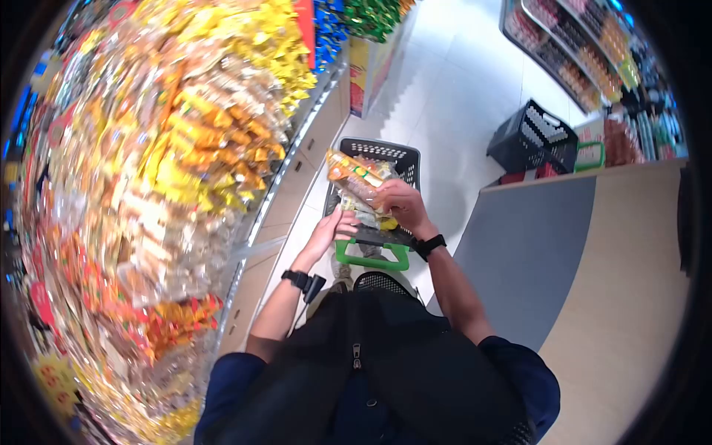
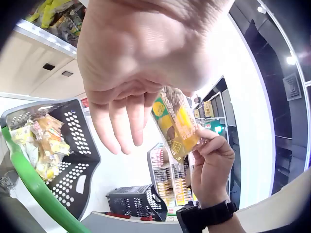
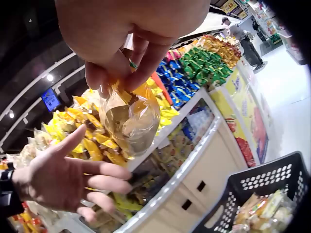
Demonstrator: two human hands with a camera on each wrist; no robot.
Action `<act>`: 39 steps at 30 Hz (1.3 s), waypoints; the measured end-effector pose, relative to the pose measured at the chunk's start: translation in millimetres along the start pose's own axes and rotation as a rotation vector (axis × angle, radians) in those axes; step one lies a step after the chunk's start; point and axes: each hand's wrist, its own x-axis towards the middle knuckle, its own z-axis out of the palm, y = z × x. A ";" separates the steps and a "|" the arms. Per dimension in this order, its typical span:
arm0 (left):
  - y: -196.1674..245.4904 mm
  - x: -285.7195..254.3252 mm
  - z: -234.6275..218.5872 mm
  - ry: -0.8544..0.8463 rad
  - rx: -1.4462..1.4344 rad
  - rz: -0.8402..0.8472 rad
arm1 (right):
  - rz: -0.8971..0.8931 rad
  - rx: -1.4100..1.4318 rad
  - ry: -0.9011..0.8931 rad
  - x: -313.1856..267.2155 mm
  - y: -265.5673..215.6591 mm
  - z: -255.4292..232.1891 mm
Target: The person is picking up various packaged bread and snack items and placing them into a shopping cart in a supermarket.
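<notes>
The left hand point(image 1: 326, 233) is hovering flat, fingers spread, at seven o'clock of the snack packet point(image 1: 356, 172), which the right hand point(image 1: 397, 202) is pinching above the basket point(image 1: 404, 159); lowering it gently seems wisest

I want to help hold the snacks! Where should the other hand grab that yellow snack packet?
Best at the free lower end, from below. The right hand pinches the yellow snack packet by one end, so the rest hangs free above the black basket. The left hand is open just beside it, and its fingers could probably close on the flat free end.
</notes>
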 end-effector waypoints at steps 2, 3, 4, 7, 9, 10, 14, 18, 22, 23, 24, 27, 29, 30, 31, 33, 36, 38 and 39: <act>9.5 -22.3 -2.0 -0.113 -0.110 -0.057 | -0.081 0.021 -0.033 10.0 -49.9 13.6; 5.0 -31.9 -10.4 -0.196 -0.150 -0.048 | -0.129 0.051 -0.040 12.9 -72.7 20.1; 1.3 -45.2 -11.0 -0.173 -0.279 0.027 | -0.159 0.091 -0.057 12.4 -90.7 26.5; -1.0 -76.9 -18.9 -0.085 -0.538 0.238 | -0.162 0.204 -0.036 9.4 -125.6 46.9; 1.8 -95.6 -25.3 -0.022 -0.678 0.361 | -0.145 0.238 -0.038 5.4 -145.0 56.0; 5.8 -102.4 -30.1 -0.003 -0.689 0.418 | -0.116 0.288 -0.024 5.6 -152.0 59.3; 24.8 -140.2 -38.8 0.074 -0.630 0.512 | -0.036 0.318 -0.006 1.0 -178.4 70.4; 47.6 -164.1 -31.9 0.242 -0.471 0.636 | 0.001 0.299 -0.038 -2.9 -186.3 72.0; 54.8 -174.7 -24.1 0.375 -0.390 0.729 | -0.011 0.335 -0.070 -10.8 -192.0 66.7; 54.8 -176.9 -21.4 0.402 -0.363 0.755 | -0.023 0.328 -0.067 -14.0 -193.2 64.0; 56.4 -177.3 -22.1 0.371 -0.346 0.756 | -0.032 0.341 -0.072 -16.2 -189.5 61.8; 62.7 -175.7 -13.9 0.359 -0.220 0.749 | -0.022 0.413 -0.092 -24.7 -180.5 55.8; 67.0 -170.0 -4.6 0.342 -0.176 0.750 | -0.059 0.392 -0.098 -27.7 -173.4 49.9; 70.6 -168.2 2.3 0.334 -0.154 0.754 | -0.034 0.358 -0.075 -27.1 -177.9 45.2; 74.4 -165.5 9.9 0.326 -0.131 0.757 | -0.009 0.325 -0.052 -26.9 -178.3 40.4; 81.6 -162.3 25.7 0.354 -0.089 0.759 | 0.001 0.328 -0.054 -26.3 -164.5 28.8; 90.7 -157.5 44.5 0.412 0.138 0.732 | 0.262 0.602 -0.037 -19.2 -146.8 14.9; 97.6 -157.0 58.1 0.462 0.257 0.706 | 0.327 0.688 -0.129 -20.7 -135.8 6.5; 102.7 -157.1 66.0 0.512 0.363 0.695 | 0.379 0.758 -0.233 -19.8 -129.2 1.7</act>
